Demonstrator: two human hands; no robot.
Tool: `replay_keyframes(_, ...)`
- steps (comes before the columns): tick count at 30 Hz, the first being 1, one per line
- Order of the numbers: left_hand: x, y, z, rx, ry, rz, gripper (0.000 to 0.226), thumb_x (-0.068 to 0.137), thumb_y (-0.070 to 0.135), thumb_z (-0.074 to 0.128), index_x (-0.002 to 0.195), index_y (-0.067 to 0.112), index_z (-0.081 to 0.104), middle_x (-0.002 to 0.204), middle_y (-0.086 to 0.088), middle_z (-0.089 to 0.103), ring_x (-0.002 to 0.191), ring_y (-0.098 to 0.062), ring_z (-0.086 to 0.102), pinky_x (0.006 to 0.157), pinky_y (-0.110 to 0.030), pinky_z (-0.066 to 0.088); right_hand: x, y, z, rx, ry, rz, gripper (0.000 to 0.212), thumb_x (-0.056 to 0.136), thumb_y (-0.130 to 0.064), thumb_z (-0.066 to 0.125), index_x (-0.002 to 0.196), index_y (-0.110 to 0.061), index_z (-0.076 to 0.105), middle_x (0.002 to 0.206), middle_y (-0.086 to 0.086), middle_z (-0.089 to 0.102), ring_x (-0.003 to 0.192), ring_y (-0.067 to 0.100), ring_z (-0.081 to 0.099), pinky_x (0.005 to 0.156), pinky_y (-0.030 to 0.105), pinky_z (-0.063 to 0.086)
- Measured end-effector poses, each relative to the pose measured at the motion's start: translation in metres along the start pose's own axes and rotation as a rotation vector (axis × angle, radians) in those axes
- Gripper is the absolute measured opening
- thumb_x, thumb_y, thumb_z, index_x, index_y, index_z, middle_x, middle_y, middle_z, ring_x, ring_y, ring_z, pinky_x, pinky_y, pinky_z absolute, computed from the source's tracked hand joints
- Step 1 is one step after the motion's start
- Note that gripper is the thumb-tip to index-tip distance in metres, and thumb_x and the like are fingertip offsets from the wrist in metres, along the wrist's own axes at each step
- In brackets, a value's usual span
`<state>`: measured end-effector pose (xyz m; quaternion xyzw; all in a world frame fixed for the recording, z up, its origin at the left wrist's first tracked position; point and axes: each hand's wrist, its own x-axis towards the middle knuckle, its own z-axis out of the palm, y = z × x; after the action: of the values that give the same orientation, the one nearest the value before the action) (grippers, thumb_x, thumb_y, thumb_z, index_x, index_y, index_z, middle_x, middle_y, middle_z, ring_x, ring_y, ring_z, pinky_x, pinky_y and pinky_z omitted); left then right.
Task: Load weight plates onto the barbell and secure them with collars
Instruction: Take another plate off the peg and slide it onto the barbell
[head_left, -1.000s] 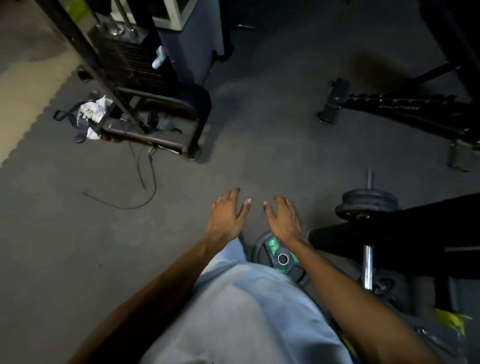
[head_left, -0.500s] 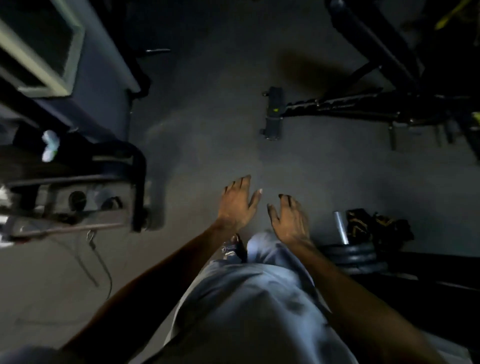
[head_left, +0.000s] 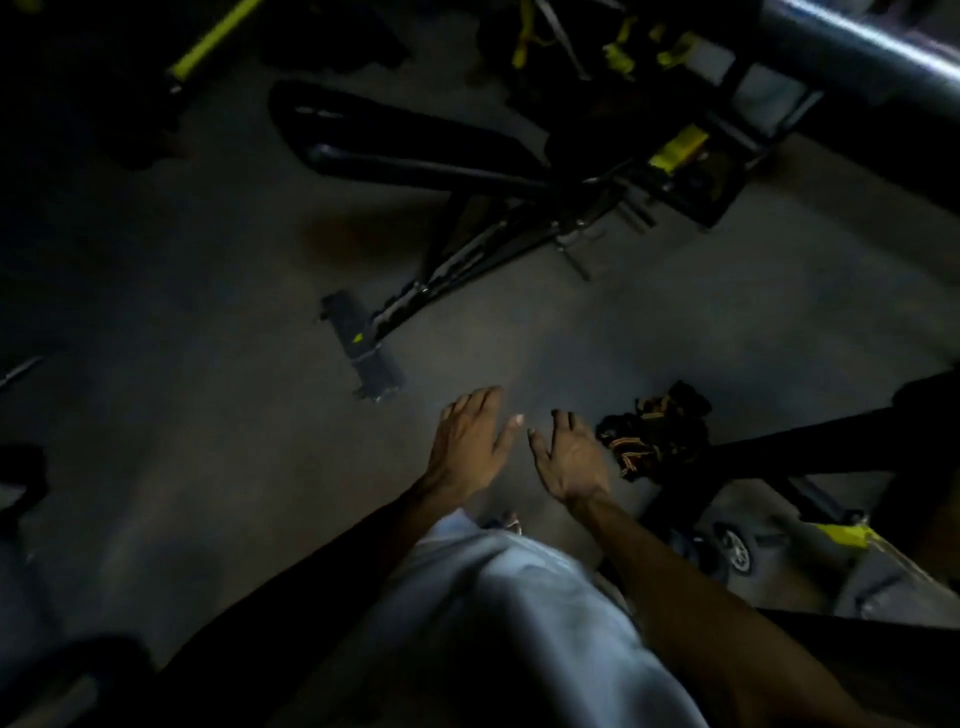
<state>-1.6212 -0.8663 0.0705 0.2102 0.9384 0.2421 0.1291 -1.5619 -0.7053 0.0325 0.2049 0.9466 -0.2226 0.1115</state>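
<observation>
Grey rubber flooring (head_left: 218, 467) fills the space under my palms — both hands hang out in front of me with nothing in them. My left hand (head_left: 467, 447) is spread, fingers straight and a little fanned; my right hand (head_left: 571, 462) sits just beside it, equally loose, thumbs nearly meeting. Neither touches anything.

Just right of my right hand lies a dark bundle with orange-striped trim (head_left: 654, 436), perhaps gloves or straps; I cannot say which in this light. Beyond it a black frame leg (head_left: 810, 441) runs off to the right. Below that, low on the right, a small round metal part with a pale hub (head_left: 735, 545) lies on the floor — possibly a plate or a wheel, too dim to be sure.

Further out stands a black bench (head_left: 415, 150) with yellow fittings, its foot (head_left: 369, 348) resting on the floor ahead of me. At the top right a thick steel bar (head_left: 857, 52) crosses the corner; I take it for the barbell, though its sleeve is out of view.

I judge I am between plates, moving about empty-handed. The next move calls for finding a plate, gripping its rim with both hands, and lining its hole up with the bar's end.
</observation>
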Motion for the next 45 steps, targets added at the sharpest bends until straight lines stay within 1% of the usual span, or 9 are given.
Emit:
replay_keyframes(7,0.112,0.052,0.009,0.121,-0.274,0.309,0.063,0.104,0.054,0.034,0.128,0.004,0.064,0.124,-0.019,0.069,0.113,-0.039,0.063,0.1,-0.046,0.047,0.029,0.042,-0.037,0.113,0.178,0.361,0.054,0.101,-0.049,0.052,0.136,-0.007,0.052,0.138,0.02,0.057,0.126,0.04,0.054,0.101,0.046,0.049)
replay_keyframes(11,0.153,0.095,0.029,0.223,-0.453,0.637,0.052,0.11,0.045,0.044,0.142,0.007,0.055,0.14,-0.016,0.061,0.128,-0.035,0.056,0.106,-0.043,0.039,0.011,0.062,-0.039,0.206,0.24,0.648,0.059,0.097,-0.046,0.057,0.141,-0.007,0.049,0.143,0.019,0.053,0.13,0.04,0.051,0.102,0.048,0.049)
replay_keyframes(14,0.167,0.131,0.042,0.23,-0.588,0.874,0.053,0.108,0.045,0.044,0.146,0.009,0.053,0.143,-0.014,0.06,0.13,-0.035,0.056,0.109,-0.045,0.039,-0.015,0.065,-0.033,0.309,0.323,0.881,0.063,0.098,-0.044,0.058,0.146,-0.005,0.046,0.146,0.02,0.05,0.133,0.041,0.049,0.107,0.049,0.047)
replay_keyframes(19,0.174,0.168,0.07,0.271,-0.723,1.148,0.077,0.098,0.062,0.024,0.143,0.009,0.056,0.143,-0.013,0.06,0.128,-0.036,0.056,0.11,-0.049,0.042,-0.052,0.052,-0.003,0.477,0.443,1.247,0.061,0.098,-0.039,0.062,0.146,-0.004,0.048,0.145,0.024,0.053,0.13,0.044,0.053,0.103,0.047,0.047)
replay_keyframes(24,0.152,0.184,0.09,0.379,-0.886,1.389,0.071,0.102,0.056,0.034,0.148,0.006,0.053,0.148,-0.015,0.058,0.134,-0.037,0.055,0.112,-0.048,0.042,-0.076,0.022,0.03,0.606,0.593,1.535,0.049,0.095,-0.037,0.065,0.13,-0.005,0.054,0.136,0.022,0.058,0.126,0.044,0.054,0.097,0.05,0.05)
replay_keyframes(29,0.13,0.192,0.111,0.397,-0.948,1.579,0.055,0.109,0.041,0.05,0.15,0.006,0.049,0.152,-0.016,0.053,0.139,-0.035,0.051,0.117,-0.047,0.037,-0.082,0.021,0.051,0.723,0.716,1.633,0.053,0.094,-0.037,0.068,0.132,-0.004,0.054,0.135,0.024,0.058,0.122,0.046,0.057,0.095,0.051,0.052)
replay_keyframes(34,0.121,0.199,0.136,0.549,-0.968,1.694,0.062,0.108,0.039,0.05,0.16,0.007,0.037,0.169,-0.018,0.031,0.155,-0.034,0.032,0.13,-0.047,0.023,-0.084,0.037,0.065,0.837,0.769,1.68,0.056,0.091,-0.029,0.066,0.139,-0.003,0.052,0.136,0.024,0.058,0.123,0.044,0.056,0.101,0.05,0.051)
replay_keyframes(39,0.11,0.208,0.18,0.767,-0.998,1.78,0.072,0.106,0.039,0.05,0.166,0.01,0.022,0.174,-0.013,0.021,0.158,-0.029,0.025,0.131,-0.047,0.019,-0.076,0.059,0.088,0.941,0.756,1.675,0.072,0.088,-0.023,0.073,0.152,-0.005,0.043,0.147,0.023,0.051,0.132,0.043,0.053,0.109,0.049,0.048)
replay_keyframes(45,0.1,0.205,0.235,0.974,-1.029,1.867,0.09,0.1,0.035,0.059,0.168,0.011,0.005,0.176,-0.014,0.011,0.161,-0.03,0.019,0.132,-0.053,0.017,-0.057,0.08,0.105,0.979,0.771,1.712,0.075,0.093,-0.023,0.069,0.158,-0.006,0.035,0.158,0.021,0.042,0.139,0.041,0.05,0.109,0.047,0.048)
